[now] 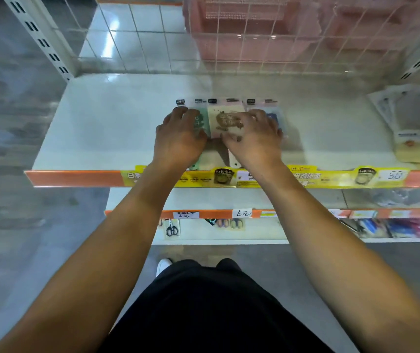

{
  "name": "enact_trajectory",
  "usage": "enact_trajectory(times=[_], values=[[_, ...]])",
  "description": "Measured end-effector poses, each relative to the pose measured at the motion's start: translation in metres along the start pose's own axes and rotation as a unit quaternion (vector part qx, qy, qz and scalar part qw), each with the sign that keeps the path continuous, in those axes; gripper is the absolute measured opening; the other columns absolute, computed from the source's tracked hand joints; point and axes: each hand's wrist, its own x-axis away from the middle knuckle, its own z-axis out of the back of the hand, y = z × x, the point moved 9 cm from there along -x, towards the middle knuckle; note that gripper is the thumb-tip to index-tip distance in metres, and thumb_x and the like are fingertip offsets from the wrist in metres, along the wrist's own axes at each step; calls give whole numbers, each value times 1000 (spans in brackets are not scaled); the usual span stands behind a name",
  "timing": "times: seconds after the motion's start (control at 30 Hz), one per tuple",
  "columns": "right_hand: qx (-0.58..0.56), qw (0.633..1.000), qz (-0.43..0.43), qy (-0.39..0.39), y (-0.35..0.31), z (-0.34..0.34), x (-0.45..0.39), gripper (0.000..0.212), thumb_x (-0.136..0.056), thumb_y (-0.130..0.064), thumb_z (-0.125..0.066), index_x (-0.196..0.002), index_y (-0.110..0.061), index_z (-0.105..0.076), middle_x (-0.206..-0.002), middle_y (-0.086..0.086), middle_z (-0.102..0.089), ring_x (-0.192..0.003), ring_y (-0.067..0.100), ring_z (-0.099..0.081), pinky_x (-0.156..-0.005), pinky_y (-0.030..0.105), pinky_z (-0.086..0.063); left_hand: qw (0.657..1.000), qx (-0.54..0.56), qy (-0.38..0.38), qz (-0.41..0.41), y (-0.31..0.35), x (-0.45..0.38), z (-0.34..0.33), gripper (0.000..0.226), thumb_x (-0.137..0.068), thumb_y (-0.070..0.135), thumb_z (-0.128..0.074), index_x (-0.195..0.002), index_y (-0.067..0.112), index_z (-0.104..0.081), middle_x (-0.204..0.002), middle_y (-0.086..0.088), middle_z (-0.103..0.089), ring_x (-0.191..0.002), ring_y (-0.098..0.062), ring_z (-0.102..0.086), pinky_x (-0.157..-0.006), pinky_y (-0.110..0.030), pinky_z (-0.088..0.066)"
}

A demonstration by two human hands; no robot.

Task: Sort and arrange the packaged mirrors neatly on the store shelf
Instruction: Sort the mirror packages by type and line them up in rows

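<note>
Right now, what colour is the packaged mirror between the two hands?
Cream, with a brown design on its front; the middle packaged mirror shows best in the head view.

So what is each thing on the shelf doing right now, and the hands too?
Green mirror pack: lying flat on the shelf, under the left hand.
Beige mirror pack: flat, in the middle of the row, partly under the right hand.
Blue mirror pack: flat, mostly hidden by the right hand.
Left hand: fingers resting on the green pack.
Right hand: fingers resting on the packs.
Packets at far right: stacked flat, untouched.
Shelf: holding the packs.
</note>
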Motion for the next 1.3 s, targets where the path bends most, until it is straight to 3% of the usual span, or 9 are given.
enact_trajectory(times=[0.13,0.37,0.57,0.83,1.07,1.3], values=[[-4,1000,0,-4,20,3,2,58,-83,-59,-59,-131,-27,-56,-136,4,-47,-125,37,-42,-99,46,-40,1000,-15,6,-9,9,5,-5,44,-85,25,-57,-127,13,-54,-132,-10,-52,-118,-34,-51,-94,-44,-43],[-19,1000,-4,13,36,5,11,41,-85,-37,-57,-124,-25,-59,-136,4,-48,-122,36,-43,-96,44,-42,1000,0,-4,-15,18,10,-16,48,-81,28,-53,-128,14,-55,-132,-10,-53,-121,-35,-50,-94,-47,-43],[-30,999,6,15,30,-1,10,43,-85,-27,-61,-128,-27,-60,-136,2,-49,-128,33,-42,-99,45,-42,999,-1,-24,-47,17,1,-21,49,-83,26,-57,-130,16,-54,-132,-9,-53,-124,-31,-49,-96,-45,-42],[-31,997,-5,65,35,0,8,32,-87,-30,-65,-118,-26,-65,-129,-1,-58,-124,30,-48,-95,44,-44,997,3,-29,-75,21,-9,-28,33,-86,28,-64,-118,18,-62,-128,-4,-57,-120,-26,-51,-97,-39,-38],[-27,996,0,79,36,1,4,30,-85,-35,-66,-113,-25,-67,-123,-1,-60,-120,30,-48,-95,41,-39,998,-6,-21,-61,17,-15,-27,35,-85,18,-65,-120,21,-63,-132,2,-57,-125,-22,-48,-100,-36,-33],[-44,996,16,81,38,0,1,28,-85,-33,-67,-112,-23,-66,-120,-2,-61,-120,29,-48,-95,41,-39,999,-2,-13,-49,19,-18,-31,31,-86,21,-65,-117,20,-64,-128,1,-60,-121,-23,-52,-97,-35,-35]])
